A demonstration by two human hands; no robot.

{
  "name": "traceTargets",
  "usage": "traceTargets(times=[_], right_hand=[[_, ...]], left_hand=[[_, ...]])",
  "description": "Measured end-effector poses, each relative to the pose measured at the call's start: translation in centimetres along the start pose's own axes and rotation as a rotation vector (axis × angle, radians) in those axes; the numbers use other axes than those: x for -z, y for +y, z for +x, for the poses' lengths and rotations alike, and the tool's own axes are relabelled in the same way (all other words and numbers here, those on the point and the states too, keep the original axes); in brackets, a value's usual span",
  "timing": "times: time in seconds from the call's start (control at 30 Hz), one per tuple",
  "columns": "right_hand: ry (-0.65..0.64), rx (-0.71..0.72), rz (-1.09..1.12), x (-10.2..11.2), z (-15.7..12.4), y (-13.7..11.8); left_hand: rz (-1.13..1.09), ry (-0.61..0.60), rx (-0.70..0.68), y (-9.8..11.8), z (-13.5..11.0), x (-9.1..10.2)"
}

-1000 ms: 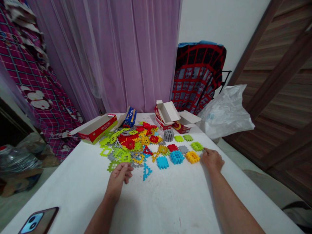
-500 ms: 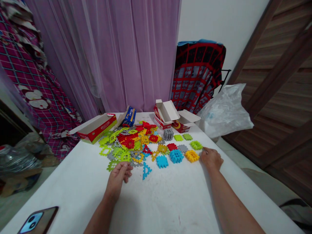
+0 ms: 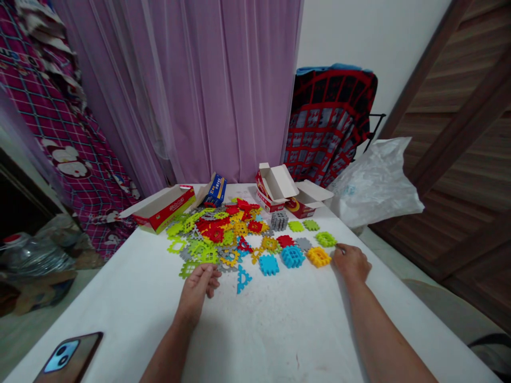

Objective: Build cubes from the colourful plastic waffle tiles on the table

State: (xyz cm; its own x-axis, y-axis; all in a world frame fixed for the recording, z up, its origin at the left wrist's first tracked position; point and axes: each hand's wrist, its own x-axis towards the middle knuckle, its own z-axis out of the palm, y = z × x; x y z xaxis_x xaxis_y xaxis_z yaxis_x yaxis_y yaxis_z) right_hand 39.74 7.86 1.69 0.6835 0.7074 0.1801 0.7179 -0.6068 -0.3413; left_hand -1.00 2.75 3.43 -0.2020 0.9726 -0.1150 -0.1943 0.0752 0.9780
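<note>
My left hand hovers or rests at the near edge of a heap of plastic building pieces. Its fingers are loosely bent, thumb apart, with nothing seen in them. Close to its fingertips are a green window piece and a blue triangular piece. On the right, my right hand lies on the table with its fingers curled in; no piece shows in it. Beside it are a yellow stack of square pieces and a green stack. Further left sit a blue stack and a blue square.
Red, grey and green squares, plus a grey stack, lie behind the nearer stacks. Opened cardboard boxes line the back. A plastic bag is at the right edge, a phone front left.
The view has turned slightly left, so everything sits a little further right. Both hands and the pieces otherwise look unchanged.
</note>
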Motion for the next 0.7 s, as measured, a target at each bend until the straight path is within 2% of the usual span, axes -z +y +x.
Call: traceTargets(times=[0.3,0.4,0.5,0.6,0.63,0.7], right_hand=[[-0.013,-0.010,-0.007,0.2,0.0,-0.1],[-0.007,-0.006,0.005,0.2,0.0,-0.1],[-0.014,-0.014,0.016,0.2,-0.1,-0.1],[-0.010,-0.014,0.028,0.3,-0.1,-0.1],[-0.011,-0.013,0.032,0.3,-0.1,-0.1],[-0.019,-0.015,0.040,0.3,0.0,-0.1]], left_hand=[[0.017,-0.014,-0.013,-0.3,0.0,0.0],[0.071,0.015,-0.072,-0.7,0.3,0.4],[0.310,0.113,-0.289,-0.9,1.1,1.4],[0.692,0.168,-0.563,-1.0,2.2,2.7],[0.821,0.158,-0.607,-1.1,2.6,3.1],[1.052,0.119,-0.606,-1.3,3.3,3.4]])
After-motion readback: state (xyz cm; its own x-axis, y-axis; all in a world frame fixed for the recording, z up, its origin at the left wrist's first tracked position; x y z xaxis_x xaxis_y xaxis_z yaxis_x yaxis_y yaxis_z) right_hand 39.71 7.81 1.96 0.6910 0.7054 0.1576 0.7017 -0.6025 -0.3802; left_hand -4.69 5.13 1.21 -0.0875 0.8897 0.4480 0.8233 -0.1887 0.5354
